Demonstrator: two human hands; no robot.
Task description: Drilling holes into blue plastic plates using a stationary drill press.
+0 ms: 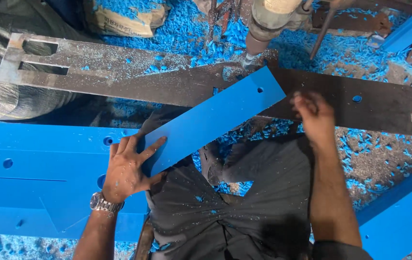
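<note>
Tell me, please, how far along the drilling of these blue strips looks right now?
Done: the stacked blue strips at left already carry holes, and blue shavings cover the floor. In hand: the left hand presses a blue strip with one hole near its end under the drill bit; the right hand is blurred. Left: more blue pieces lie at right, holes not visible.

**Blue strip held flat under the drill**

The left hand (126, 168) lies spread, palm down, on the near end of a long blue plastic strip (211, 120), a wristwatch (102, 203) on its wrist. The strip slants up to the right across a dark metal plate (167, 82), its far end just below the drill bit (248, 60). The right hand (314, 115) is blurred, raised near the plate. Blue shavings (186, 31) litter everything. Stacked blue sheets (32, 178) lie at left.
</note>
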